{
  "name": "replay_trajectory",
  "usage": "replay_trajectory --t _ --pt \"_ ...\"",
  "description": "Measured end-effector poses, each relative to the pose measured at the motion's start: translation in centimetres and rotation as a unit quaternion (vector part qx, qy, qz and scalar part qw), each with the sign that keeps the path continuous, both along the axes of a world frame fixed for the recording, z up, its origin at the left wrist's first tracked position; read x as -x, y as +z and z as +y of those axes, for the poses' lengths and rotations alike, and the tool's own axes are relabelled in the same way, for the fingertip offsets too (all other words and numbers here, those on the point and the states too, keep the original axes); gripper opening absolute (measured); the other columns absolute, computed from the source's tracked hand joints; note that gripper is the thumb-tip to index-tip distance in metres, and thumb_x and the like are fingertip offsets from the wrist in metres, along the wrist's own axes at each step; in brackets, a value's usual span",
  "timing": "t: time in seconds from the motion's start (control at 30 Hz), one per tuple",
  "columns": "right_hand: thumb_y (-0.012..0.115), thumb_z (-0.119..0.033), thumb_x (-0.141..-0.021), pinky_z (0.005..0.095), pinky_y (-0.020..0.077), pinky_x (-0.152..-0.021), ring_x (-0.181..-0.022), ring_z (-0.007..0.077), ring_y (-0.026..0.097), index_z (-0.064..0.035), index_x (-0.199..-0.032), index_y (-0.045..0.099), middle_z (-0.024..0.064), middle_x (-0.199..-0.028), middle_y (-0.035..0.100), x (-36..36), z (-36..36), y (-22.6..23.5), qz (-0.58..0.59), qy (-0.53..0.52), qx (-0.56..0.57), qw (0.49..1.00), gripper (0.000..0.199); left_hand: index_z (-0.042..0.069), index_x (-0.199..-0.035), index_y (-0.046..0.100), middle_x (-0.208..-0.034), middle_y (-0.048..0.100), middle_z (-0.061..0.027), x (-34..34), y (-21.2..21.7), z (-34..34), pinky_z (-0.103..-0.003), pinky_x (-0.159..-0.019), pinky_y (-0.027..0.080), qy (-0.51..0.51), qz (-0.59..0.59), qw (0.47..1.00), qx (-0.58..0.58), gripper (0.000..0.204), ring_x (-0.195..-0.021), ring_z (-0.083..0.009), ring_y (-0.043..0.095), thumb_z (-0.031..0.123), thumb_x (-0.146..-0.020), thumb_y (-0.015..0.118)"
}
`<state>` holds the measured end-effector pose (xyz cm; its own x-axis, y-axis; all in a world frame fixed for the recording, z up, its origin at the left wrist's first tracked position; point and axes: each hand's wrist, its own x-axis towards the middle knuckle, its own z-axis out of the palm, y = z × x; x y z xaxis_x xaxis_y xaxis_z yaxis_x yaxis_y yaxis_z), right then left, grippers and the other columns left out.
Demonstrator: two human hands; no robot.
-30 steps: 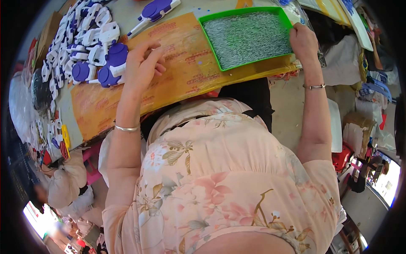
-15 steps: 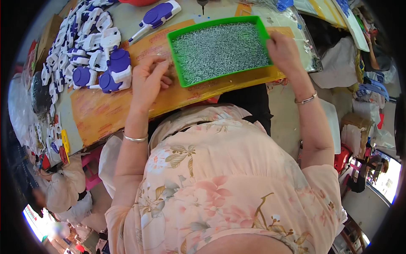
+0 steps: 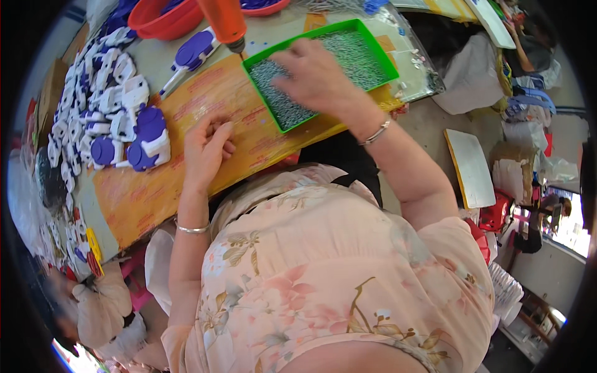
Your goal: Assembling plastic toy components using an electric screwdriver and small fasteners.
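My right hand is over a shallow green tray of small silvery screws. Its fingers, smeared by motion, point down and left near the screws; whether they hold any I cannot make out. Left of the tray, my left hand rests by the table's near edge, loosely curled with the thumb apart and nothing visible in it. An orange electric screwdriver hangs bit-down just beyond the tray's far left corner. Beside it lies a purple and white plastic device with a narrow white end.
On the left is a heap of purple and white plastic housings. Red bowls with purple parts stand at the back. Yellow-brown tape covers the table's near part. A yellow-handled tool lies at the left end.
My right hand has left the tray's right rim and moved left over the screws. The view has shifted, bringing the screwdriver and red bowls further into sight. My left hand's fingers have curled slightly.
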<state>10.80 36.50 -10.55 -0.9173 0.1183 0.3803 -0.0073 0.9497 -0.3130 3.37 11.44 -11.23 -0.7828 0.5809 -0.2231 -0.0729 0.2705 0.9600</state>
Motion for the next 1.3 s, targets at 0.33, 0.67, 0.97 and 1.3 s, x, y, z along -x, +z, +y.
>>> replay_trajectory --t 0.33,0.67,0.97,1.3 --pt "0.068 -0.02 -0.084 0.0436 0.0501 -0.089 -0.103 0.0365 0.058 -0.0118 -0.099 0.067 0.0141 -0.105 0.06 -4.9 4.4 2.5 -0.128 -0.032 -0.015 0.991 0.017 0.0 -0.111 0.066 -0.076 0.061 0.0 0.0 0.1 -0.2 -0.02 -0.051 0.044 0.007 0.002 1.0 -0.002 0.019 -0.061 -0.0064 0.059 0.012 -0.097 0.063" --pt "0.074 -0.024 -0.083 0.0431 0.0499 -0.09 -0.101 0.0381 0.058 -0.0061 -0.121 0.061 0.0194 -0.104 0.055 -5.6 0.5 2.1 -0.088 -0.045 0.036 0.994 0.044 0.0 -0.113 0.066 -0.077 0.062 -0.0003 0.0 -0.3 -0.3 -0.019 -0.051 0.044 0.002 0.014 1.0 -0.013 0.02 -0.061 -0.0058 0.058 0.012 -0.097 0.064" --pt "0.064 -0.011 -0.084 0.0431 0.05 -0.094 -0.107 0.0361 0.059 -0.0115 -0.106 0.07 0.0137 -0.109 0.061 0.9 -0.7 -0.5 0.026 0.066 -0.027 0.997 0.022 0.0 -0.112 0.065 -0.075 0.06 0.0008 -0.2 -0.7 -0.4 -0.02 -0.05 0.044 0.001 0.023 1.0 -0.018 0.018 -0.06 -0.0055 0.058 0.008 -0.096 0.062" --pt "0.067 -0.026 -0.085 0.0472 0.0532 -0.085 -0.102 0.0372 0.058 -0.0083 -0.097 0.069 0.0194 -0.105 0.061 -2.0 3.8 -0.3 -0.013 -0.096 -0.063 0.993 0.022 0.002 -0.111 0.065 -0.075 0.059 0.0011 -0.4 -0.5 0.0 -0.019 -0.05 0.043 0.01 0.028 0.999 -0.018 0.017 -0.059 -0.0052 0.056 0.009 -0.096 0.063"
